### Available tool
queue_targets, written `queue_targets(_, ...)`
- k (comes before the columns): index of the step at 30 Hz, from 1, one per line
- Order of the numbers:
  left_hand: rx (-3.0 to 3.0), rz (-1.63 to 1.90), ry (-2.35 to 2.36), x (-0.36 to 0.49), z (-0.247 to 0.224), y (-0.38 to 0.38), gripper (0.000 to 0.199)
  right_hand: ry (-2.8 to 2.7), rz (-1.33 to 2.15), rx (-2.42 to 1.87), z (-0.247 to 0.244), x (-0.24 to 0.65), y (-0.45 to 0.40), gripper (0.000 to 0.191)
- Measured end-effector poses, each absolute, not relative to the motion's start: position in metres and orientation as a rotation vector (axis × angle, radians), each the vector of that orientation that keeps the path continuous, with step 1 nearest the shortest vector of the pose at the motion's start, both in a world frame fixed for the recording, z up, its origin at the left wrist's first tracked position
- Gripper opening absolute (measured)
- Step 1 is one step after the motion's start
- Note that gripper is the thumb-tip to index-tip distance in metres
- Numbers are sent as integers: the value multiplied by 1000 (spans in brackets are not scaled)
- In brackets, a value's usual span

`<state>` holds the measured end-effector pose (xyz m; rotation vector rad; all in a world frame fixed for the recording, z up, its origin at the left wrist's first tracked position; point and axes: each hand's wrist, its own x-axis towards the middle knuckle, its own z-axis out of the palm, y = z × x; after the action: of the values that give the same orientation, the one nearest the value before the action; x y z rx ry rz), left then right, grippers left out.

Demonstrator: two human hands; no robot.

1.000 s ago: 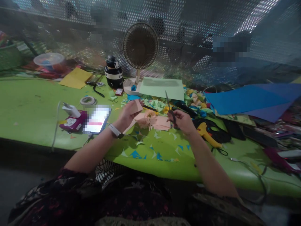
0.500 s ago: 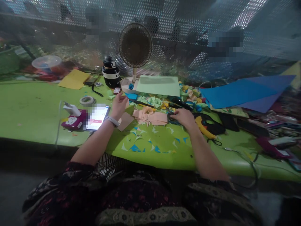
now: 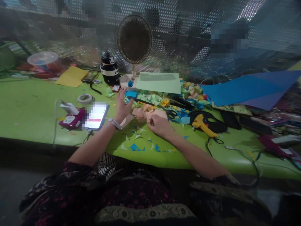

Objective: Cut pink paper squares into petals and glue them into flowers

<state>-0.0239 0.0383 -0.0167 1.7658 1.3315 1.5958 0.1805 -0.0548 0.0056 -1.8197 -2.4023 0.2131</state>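
Note:
My left hand (image 3: 123, 106) is raised over the table with its fingers apart, holding nothing. A flat peach paper piece (image 3: 127, 120) lies beside its wrist. My right hand (image 3: 161, 126) is at the near edge of a pile of cut peach paper pieces (image 3: 140, 113), its fingers curled together. What is between those fingertips, if anything, is too small to make out. Black-handled scissors (image 3: 171, 113) lie just beyond my right hand, untouched. Small white and blue paper offcuts (image 3: 134, 147) are scattered in front of the pile.
Behind the pile are folded coloured paper shapes (image 3: 155, 99) and a light green sheet (image 3: 158, 82). A fan (image 3: 134, 39) and black bottle (image 3: 110, 70) stand at the back. A lit phone (image 3: 96, 116) lies left; a yellow glue gun (image 3: 204, 125) and blue sheets (image 3: 244, 89) lie right.
My right hand has left the scissors and moved left to the peach paper pile. My left hand's fingers have spread from a pinch.

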Motion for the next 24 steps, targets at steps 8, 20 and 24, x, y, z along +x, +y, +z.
queue_targets(8,1626,1563,1221,-8,-6,22,31,-2276,278,-1528,7,211,-49,19)
queue_targets(20,1186,802,774,6,18,-21,52,-2360,-576,-1151,10,217,-50,31)
queue_targets(24,1163,849,761,7,11,-19,39,-2373,-621,-1119,11,217,-51,30)
